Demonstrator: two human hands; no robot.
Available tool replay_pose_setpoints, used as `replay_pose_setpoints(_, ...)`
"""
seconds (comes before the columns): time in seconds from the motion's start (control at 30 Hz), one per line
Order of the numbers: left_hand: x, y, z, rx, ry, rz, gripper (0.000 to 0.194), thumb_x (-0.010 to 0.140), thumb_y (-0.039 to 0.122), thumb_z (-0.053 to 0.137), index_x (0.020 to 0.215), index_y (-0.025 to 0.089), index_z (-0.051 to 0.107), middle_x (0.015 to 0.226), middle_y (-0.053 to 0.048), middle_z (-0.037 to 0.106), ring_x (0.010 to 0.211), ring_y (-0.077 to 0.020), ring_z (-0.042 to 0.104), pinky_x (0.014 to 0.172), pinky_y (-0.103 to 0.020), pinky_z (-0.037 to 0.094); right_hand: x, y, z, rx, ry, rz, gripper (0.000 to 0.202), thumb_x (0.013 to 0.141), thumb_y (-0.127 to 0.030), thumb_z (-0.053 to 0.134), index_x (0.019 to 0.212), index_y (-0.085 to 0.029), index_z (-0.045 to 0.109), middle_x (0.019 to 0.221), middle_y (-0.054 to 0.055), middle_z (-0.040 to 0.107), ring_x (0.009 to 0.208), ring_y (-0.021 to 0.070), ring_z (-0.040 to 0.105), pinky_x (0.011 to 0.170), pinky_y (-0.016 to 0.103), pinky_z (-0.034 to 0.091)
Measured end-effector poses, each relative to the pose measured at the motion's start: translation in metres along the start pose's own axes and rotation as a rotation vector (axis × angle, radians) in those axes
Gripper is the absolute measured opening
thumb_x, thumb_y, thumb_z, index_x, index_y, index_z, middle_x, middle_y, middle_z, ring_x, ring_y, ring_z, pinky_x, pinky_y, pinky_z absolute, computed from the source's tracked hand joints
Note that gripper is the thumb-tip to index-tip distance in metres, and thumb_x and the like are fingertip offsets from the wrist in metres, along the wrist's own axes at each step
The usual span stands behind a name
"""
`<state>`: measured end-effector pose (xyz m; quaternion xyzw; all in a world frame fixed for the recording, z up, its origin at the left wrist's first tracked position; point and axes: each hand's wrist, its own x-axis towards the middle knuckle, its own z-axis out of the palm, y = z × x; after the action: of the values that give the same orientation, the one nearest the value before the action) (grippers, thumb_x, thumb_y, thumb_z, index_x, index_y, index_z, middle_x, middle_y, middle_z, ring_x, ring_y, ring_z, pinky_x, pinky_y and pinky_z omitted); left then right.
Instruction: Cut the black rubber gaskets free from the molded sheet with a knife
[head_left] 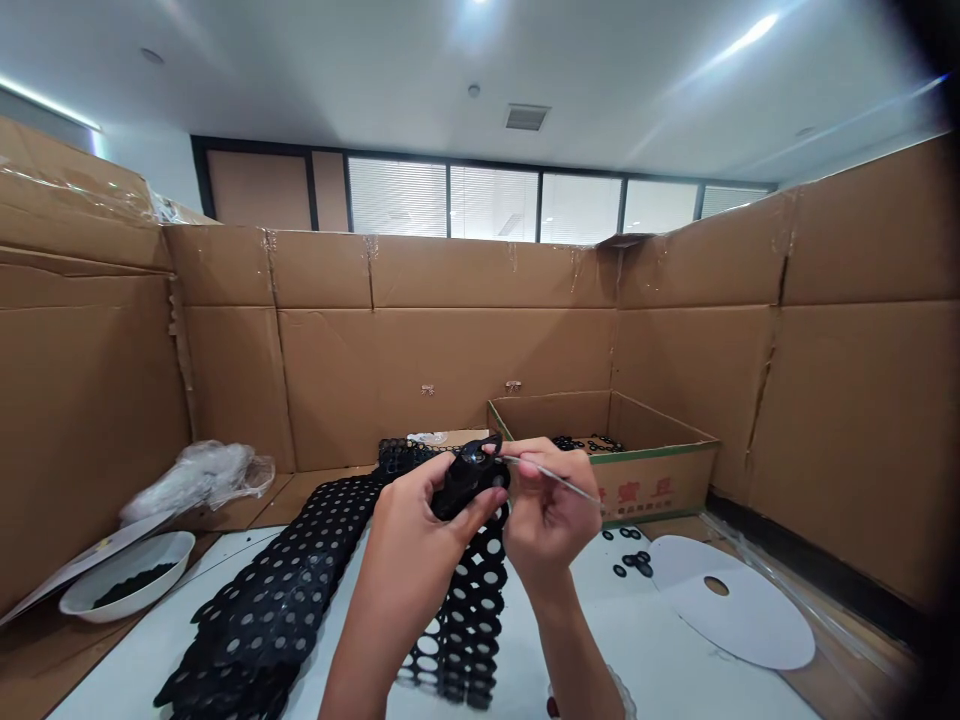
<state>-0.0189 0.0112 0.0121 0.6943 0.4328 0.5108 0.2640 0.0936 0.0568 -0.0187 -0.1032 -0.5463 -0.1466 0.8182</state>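
For fiddly stuff like this, I'd let the left hand (420, 530) do nothing but steady the black piece (459, 492) and leave all the fine movement to the metal tool (561, 478). The tool's tip is right up at the piece's upper end, so small pokes beat big levering, which could slip or nick something. I'd also keep the left thumb out of the tip's path, and watch that the perforated strip (480, 630) below doesn't tug on it; can't tell if the two are joined.

Pose-wise: the piece is up above the table (637, 650), roughly mid-view, left of the box (660, 475). Left hand comes up from below, fingers wrapped behind, thumb across the near side, clamping it firmly. Right hand (551, 510) pinches the tool's thin shaft between thumb and fingers, index finger reaching out to the piece. Both forearms angle inward, so the hands are nearly touching. Decent setup imo.
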Motion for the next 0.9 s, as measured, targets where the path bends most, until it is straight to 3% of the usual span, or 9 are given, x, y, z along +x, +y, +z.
replay_pose_setpoints(0.13,-0.005,0.007,0.002,-0.093,-0.034,-0.007,0.015,0.078,0.035,0.069,0.08,0.02,0.066,0.083,-0.001,0.07,0.078,-0.0193,0.059,0.068,-0.027,0.045,0.008,-0.008,-0.002,0.064,0.055,0.089,0.013,0.088,-0.008,0.051,0.084,-0.019,0.055,0.074,-0.001,0.061,0.067,0.0127,0.066,0.058,0.026,0.054)
replay_pose_setpoints(0.27,-0.007,0.01,0.0,-0.166,-0.17,0.114,0.004,0.082,0.024,0.066,0.082,0.021,0.066,0.078,0.001,0.065,0.076,-0.0166,0.057,0.07,-0.025,0.044,0.014,-0.013,-0.005,0.033,0.199,0.166,0.009,0.088,-0.015,0.057,0.08,-0.019,0.056,0.071,-0.002,0.058,0.064,0.0138,0.065,0.058,0.028,0.054)
replay_pose_setpoints(0.33,-0.006,0.009,-0.001,-0.23,-0.216,0.15,0.007,0.085,0.023,0.063,0.086,0.021,0.069,0.08,0.0,0.066,0.078,-0.017,0.057,0.073,-0.025,0.045,0.016,-0.014,-0.006,0.023,0.24,0.156,0.008,0.087,-0.016,0.06,0.08,-0.019,0.057,0.072,-0.002,0.056,0.068,0.0152,0.068,0.06,0.03,0.057)
replay_pose_setpoints(0.5,-0.004,0.005,-0.002,-0.369,-0.075,0.11,0.019,0.084,0.023,0.064,0.102,0.024,0.072,0.093,-0.001,0.071,0.087,-0.0167,0.062,0.084,-0.024,0.046,0.013,-0.015,-0.004,-0.022,0.038,0.136,0.014,0.091,-0.01,0.053,0.092,-0.022,0.06,0.089,0.001,0.067,0.092,0.0189,0.071,0.078,0.034,0.059)
replay_pose_setpoints(0.6,-0.007,0.007,-0.003,-0.268,-0.021,0.096,0.02,0.084,0.019,0.062,0.1,0.024,0.072,0.087,0.001,0.07,0.084,-0.0162,0.061,0.083,-0.023,0.046,0.009,-0.016,-0.003,-0.126,0.016,0.091,0.021,0.089,-0.005,0.05,0.094,-0.022,0.061,0.092,0.0,0.067,0.088,0.0135,0.07,0.075,0.025,0.058)
replay_pose_setpoints(0.7,-0.009,0.01,-0.005,-0.044,-0.059,0.127,0.013,0.086,0.02,0.058,0.087,0.021,0.07,0.075,0.002,0.064,0.077,-0.016,0.058,0.073,-0.023,0.044,0.01,-0.016,-0.002,-0.197,0.102,0.122,0.019,0.088,-0.005,0.053,0.088,-0.021,0.062,0.081,-0.002,0.063,0.07,0.0089,0.066,0.061,0.019,0.054)
replay_pose_setpoints(0.8,-0.009,0.011,-0.005,0.058,-0.123,0.145,0.018,0.088,0.025,0.054,0.075,0.02,0.065,0.067,0.002,0.058,0.069,-0.0154,0.053,0.062,-0.023,0.041,0.018,-0.015,-0.007,-0.168,0.172,0.228,0.015,0.087,-0.009,0.057,0.08,-0.022,0.059,0.072,-0.002,0.059,0.06,0.0097,0.063,0.054,0.021,0.053)
replay_pose_setpoints(0.9,-0.008,0.003,-0.01,0.048,-0.161,0.116,0.017,0.084,0.022,0.057,0.069,0.02,0.064,0.067,0.001,0.061,0.065,-0.0157,0.055,0.058,-0.024,0.042,0.03,-0.012,-0.029,-0.069,0.266,0.329,0.014,0.086,-0.013,0.062,0.08,-0.022,0.054,0.066,-0.003,0.057,0.057,0.0143,0.066,0.052,0.027,0.057)
